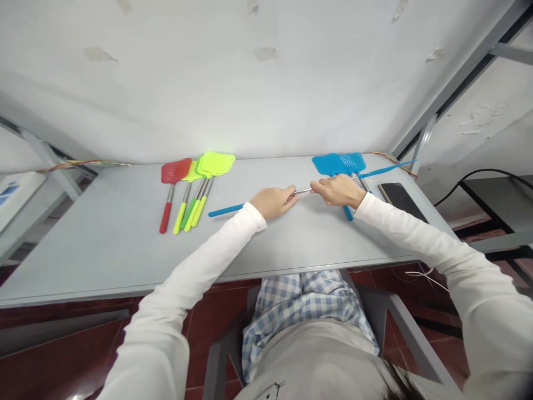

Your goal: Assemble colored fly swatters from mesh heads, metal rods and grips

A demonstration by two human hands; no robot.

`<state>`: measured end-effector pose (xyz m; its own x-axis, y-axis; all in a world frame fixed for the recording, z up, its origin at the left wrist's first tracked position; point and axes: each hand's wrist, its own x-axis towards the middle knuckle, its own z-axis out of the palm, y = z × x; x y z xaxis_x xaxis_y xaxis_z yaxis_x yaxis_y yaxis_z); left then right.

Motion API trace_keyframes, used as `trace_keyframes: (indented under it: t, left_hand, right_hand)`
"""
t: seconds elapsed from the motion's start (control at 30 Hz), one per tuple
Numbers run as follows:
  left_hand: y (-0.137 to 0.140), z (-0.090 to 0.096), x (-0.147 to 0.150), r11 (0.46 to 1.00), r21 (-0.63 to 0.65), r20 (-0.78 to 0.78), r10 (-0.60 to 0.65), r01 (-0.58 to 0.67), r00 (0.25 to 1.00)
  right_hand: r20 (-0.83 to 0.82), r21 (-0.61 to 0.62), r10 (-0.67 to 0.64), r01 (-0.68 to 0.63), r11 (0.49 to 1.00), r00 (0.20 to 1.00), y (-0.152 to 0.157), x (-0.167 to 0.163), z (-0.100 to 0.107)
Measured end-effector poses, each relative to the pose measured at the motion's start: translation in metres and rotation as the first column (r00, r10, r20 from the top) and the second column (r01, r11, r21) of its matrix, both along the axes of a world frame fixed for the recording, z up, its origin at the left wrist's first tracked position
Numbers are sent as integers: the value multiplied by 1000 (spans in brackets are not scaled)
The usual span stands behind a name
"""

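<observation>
The blue fly swatter lies stretched across the grey table between the two hands, and both hold it. Its bare metal rod shows only in the short gap between them. The left hand is closed around the rod where it meets the blue handle, whose free end pokes out past the heel of the palm, away from the fingers. The right hand pinches the other end of the rod, fingers drawn together on it just below the blue head; the head itself seems to merge with the heap behind the knuckles, so exactly where it ends I cannot tell.

Judging from the grips, the telescopic rod is being slid in or out — which of the two cannot be read from one view. Either way the work calls for a straight pull or push along the rod, hands kept in line so the thin tube does not bend.

Beyond the right fingertips lies the pile of blue swatters, one long handle slanting off to the far side. A dark phone rests just outside the right wrist. Well apart, beyond the left hand, a red swatter and several yellow-green swatters lie side by side, handles toward the person.
</observation>
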<state>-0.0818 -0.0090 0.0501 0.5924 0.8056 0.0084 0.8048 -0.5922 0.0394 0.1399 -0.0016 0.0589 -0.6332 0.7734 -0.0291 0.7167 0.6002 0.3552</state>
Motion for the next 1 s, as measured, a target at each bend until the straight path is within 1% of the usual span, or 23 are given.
trace_keyframes:
  t: [0.1, 0.17, 0.23, 0.3, 0.4, 0.47, 0.57, 0.63, 0.7, 0.77, 0.83, 0.87, 0.93, 1.0]
  left_hand:
    - [4, 0, 4, 998, 57, -88, 29, -24, 996]
    - [9, 2, -7, 993, 106, -157, 71, -55, 985]
    - [13, 3, -30, 982, 158, -195, 131, -101, 972]
    - [15, 2, -60, 975, 176, -213, 174, -138, 961]
    - [13, -1, -99, 960, 216, -170, 218, -179, 961]
    - [11, -2, -112, 949, 228, -142, 254, -218, 957]
    - [9, -1, -115, 950, 192, -125, 272, -246, 954]
    - [9, 1, -114, 961, 141, -109, 254, -238, 961]
    - [10, 3, -114, 974, 67, -77, 223, -219, 972]
    - [11, 4, -119, 979, -34, -18, 199, -199, 980]
    - [13, 3, -130, 973, -133, 35, 197, -191, 980]
    - [14, 2, -137, 967, -159, 46, 208, -198, 977]
    - [15, -1, -152, 959, -158, 17, 239, -234, 971]
    - [15, -5, -166, 954, -106, -55, 277, -281, 959]
  right_hand:
    - [10, -8, -16, 16, 1000, 1000, 10, 4, -3]
    - [13, -3, -48, 48, 999, 999, 19, 15, -4]
    - [11, 18, -105, 104, 994, 994, 28, 35, -2]
    - [-7, 56, -168, 168, 984, 986, 35, 57, 0]
    - [-4, 89, -191, 191, 978, 982, 40, 81, 2]
    - [-9, 93, -190, 190, 977, 982, 42, 89, 1]
    - [-11, 87, -182, 182, 979, 983, 45, 92, -1]
    - [-15, 71, -162, 162, 984, 987, 46, 93, -2]
    - [-36, 47, -132, 134, 990, 991, 46, 92, -2]
    - [-71, 28, -101, 103, 994, 992, 46, 93, -1]
    - [-106, 41, -73, 78, 996, 992, 49, 94, 0]
    - [-116, 62, -66, 73, 995, 991, 52, 96, 0]
    - [-107, 123, -76, 89, 988, 991, 57, 102, 0]
    - [-64, 175, -109, 119, 977, 992, 62, 110, 0]
